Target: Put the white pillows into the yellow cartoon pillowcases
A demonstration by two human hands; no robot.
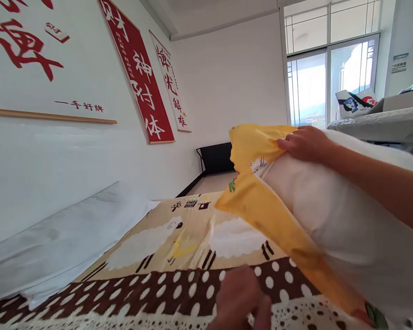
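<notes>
My right hand [308, 144] reaches in from the right, its fingers closed on the upper edge of a yellow cloth cover [258, 195]. The cloth spreads out to the left of the hand and runs down along a bulky white, pillow-like bundle [333, 215]. Small printed figures, some of them green, show on the yellow cloth. My left hand [241, 298] is low in the middle, over the patterned blanket [192, 247]. It is blurred, with curled fingers partly cut off by the lower edge, and I cannot make out anything in it.
A white pillow-like piece [72, 233] lies along the left wall. Beyond the bed stands a black folded frame [215, 158]. At the right, boxes [356, 104] rest on a plastic-covered surface [382, 123] beside the window. Red and white banners [141, 73] hang on the wall.
</notes>
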